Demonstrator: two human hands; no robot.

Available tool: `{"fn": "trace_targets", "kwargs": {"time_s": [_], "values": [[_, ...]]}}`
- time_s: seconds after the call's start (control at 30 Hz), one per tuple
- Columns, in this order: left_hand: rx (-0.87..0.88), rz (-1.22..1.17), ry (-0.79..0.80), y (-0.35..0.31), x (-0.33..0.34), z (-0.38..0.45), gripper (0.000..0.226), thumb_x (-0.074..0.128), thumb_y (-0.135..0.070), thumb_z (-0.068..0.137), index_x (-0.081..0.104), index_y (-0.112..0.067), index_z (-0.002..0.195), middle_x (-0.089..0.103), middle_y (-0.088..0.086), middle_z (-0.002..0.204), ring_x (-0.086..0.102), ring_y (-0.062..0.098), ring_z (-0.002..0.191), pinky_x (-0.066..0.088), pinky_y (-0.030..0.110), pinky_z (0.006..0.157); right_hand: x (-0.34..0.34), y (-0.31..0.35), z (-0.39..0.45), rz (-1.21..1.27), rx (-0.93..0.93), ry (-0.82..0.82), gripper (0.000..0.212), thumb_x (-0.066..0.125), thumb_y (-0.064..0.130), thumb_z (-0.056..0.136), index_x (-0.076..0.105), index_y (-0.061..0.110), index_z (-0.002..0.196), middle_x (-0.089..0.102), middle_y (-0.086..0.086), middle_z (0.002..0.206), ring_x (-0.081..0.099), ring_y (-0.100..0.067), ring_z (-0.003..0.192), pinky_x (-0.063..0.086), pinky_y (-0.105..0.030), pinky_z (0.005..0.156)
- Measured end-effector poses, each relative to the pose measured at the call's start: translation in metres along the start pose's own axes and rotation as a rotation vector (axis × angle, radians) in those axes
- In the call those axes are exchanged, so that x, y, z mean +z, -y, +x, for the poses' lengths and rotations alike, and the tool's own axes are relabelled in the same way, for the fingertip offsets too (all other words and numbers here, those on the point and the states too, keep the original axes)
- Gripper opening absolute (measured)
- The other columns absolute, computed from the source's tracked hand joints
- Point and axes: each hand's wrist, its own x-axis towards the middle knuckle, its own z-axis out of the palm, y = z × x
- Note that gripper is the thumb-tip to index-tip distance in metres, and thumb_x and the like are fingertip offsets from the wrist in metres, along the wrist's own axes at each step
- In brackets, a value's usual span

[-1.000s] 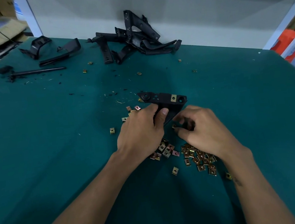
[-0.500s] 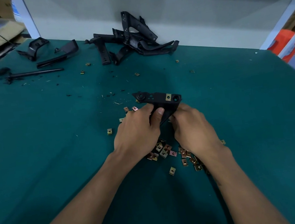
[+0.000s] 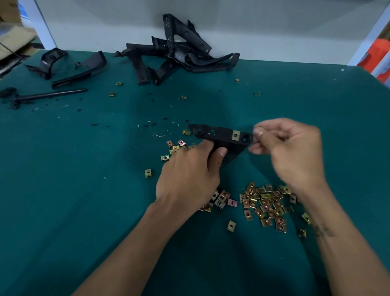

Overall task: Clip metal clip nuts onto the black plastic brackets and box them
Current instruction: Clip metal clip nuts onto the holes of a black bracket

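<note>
1. One clip nut (image 3: 235, 135) already sat on the black bracket (image 3: 222, 137), which the left hand (image 3: 189, 177) gripped just above the green table (image 3: 73, 198), thumb curled over its lower edge.
2. The right hand (image 3: 293, 148) hovered at the bracket's right end with fingers curled and thumb meeting fingertips, apparently pinching something; whether a nut was held could not be made out.
3. Judged step: fitting a second nut beside the round hole at that end.
4. The next move would call for lining up a nut's open side with the bracket's edge and pushing it home.
5. Loose clip nuts (image 3: 266, 203) lay piled near the right wrist; more brackets (image 3: 178, 50) were heaped at the table's back edge.
6. No box showed, and no writing or brand was readable.
</note>
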Motion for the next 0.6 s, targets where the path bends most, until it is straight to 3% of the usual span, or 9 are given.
{"fn": "trace_targets", "kwargs": {"time_s": [0.13,0.33,0.43,0.5,0.6], "values": [[0.109,0.101,0.025,-0.005,0.002,-0.004,0.031,0.039,-0.048,0.104,0.056,-0.024,0.094,0.064,0.004,0.074,0.061,0.035,0.066,0.032,0.035,0.054,-0.005,0.013,-0.002,0.200,-0.060,0.043,0.012,0.071,0.005,0.095,0.074,0.016,0.093,0.079,-0.006,0.083,0.077,-0.023,0.074,0.060,-0.024,0.069],[0.212,0.142,0.042,-0.008,0.001,-0.007,0.028,0.042,-0.046,0.104,0.057,-0.022,0.104,0.067,0.002,0.078,0.062,0.036,0.069,0.034,0.035,0.054,0.002,0.024,-0.008,0.240,-0.124,0.168,0.018,0.072,0.001,0.092,0.079,0.017,0.096,0.078,-0.003,0.089,0.073,-0.017,0.082,0.057,-0.023,0.076],[0.232,0.159,0.056,-0.008,0.002,-0.008,0.031,0.038,-0.049,0.104,0.055,-0.023,0.107,0.068,0.003,0.083,0.063,0.036,0.071,0.040,0.036,0.056,0.009,0.029,-0.013,0.253,-0.073,0.230,0.020,0.070,-0.002,0.092,0.079,0.016,0.092,0.078,-0.002,0.087,0.073,-0.014,0.081,0.058,-0.021,0.070],[0.231,0.166,0.058,-0.008,0.003,-0.008,0.033,0.036,-0.051,0.104,0.055,-0.024,0.108,0.068,0.003,0.084,0.063,0.036,0.071,0.042,0.037,0.057,0.011,0.031,-0.015,0.312,-0.018,0.225,0.021,0.070,-0.002,0.090,0.079,0.016,0.091,0.078,-0.001,0.082,0.074,-0.013,0.078,0.058,-0.021,0.066],[0.244,0.162,0.044,-0.007,0.003,-0.008,0.034,0.036,-0.050,0.104,0.057,-0.024,0.109,0.068,0.001,0.083,0.063,0.035,0.071,0.038,0.035,0.056,0.012,0.033,-0.015,0.354,0.010,0.182,0.021,0.073,-0.002,0.088,0.078,0.017,0.094,0.078,-0.002,0.082,0.075,-0.015,0.080,0.060,-0.025,0.072]]}}
